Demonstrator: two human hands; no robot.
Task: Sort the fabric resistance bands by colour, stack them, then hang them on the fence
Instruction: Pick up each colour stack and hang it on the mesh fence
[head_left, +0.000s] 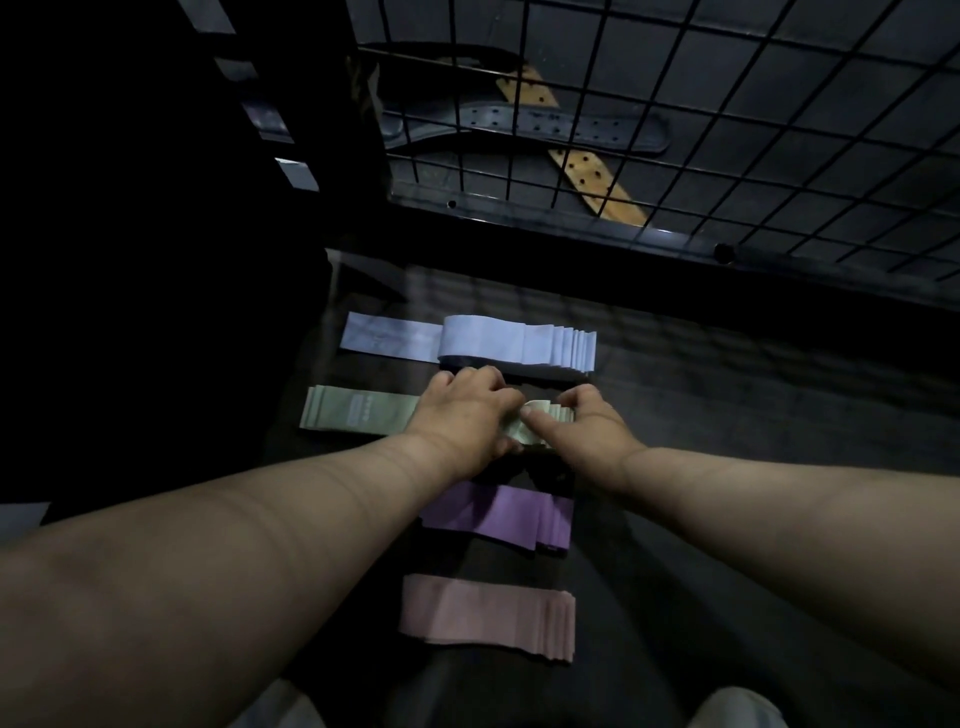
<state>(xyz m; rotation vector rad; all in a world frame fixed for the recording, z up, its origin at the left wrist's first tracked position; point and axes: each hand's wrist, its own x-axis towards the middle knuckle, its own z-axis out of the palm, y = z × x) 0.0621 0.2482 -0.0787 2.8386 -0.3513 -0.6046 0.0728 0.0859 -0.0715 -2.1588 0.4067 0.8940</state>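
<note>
1. Light is poor; the floor (727, 415) is dark and its surface hard to read. At 6 o'clock two pale shapes sit at the bottom edge, cut off by the frame; cannot tell what they are.
2. Nearest pile: pink bands (488, 618), lying flat and stacked, edges fanned at the 3 o'clock end.
3. Just beyond, toward 12 o'clock: purple bands (504, 519), also stacked. Their 9 o'clock end is hidden under the left forearm.
4. Next row: green bands (358, 413). The 9 o'clock end lies flat with a pale label whose print is too small to read. The middle is covered by both hands.
5. Left hand (462, 415): palm down, fingers curled onto the green pile. Right hand (582, 426): thumb and fingers pinched on the bunched green edges at the 3 o'clock end. The two hands almost meet over the pile.
6. Farthest row: pale blue bands (498, 343), one lying flat toward 9 o'clock, the rest stacked with fanned edges toward 3 o'clock. All four piles are apart from one another.
7. At 12 to 2 o'clock: black wire fence (675, 130), grid mesh, cut off by the top and right edges. No bands hang on it.
8. Behind the mesh, partly masked by wires: a dark perforated strap (571, 127) crossing a tan perforated strap (597, 182).
9. The region from 9 to 11 o'clock is near black; only a few pale patches show.
</note>
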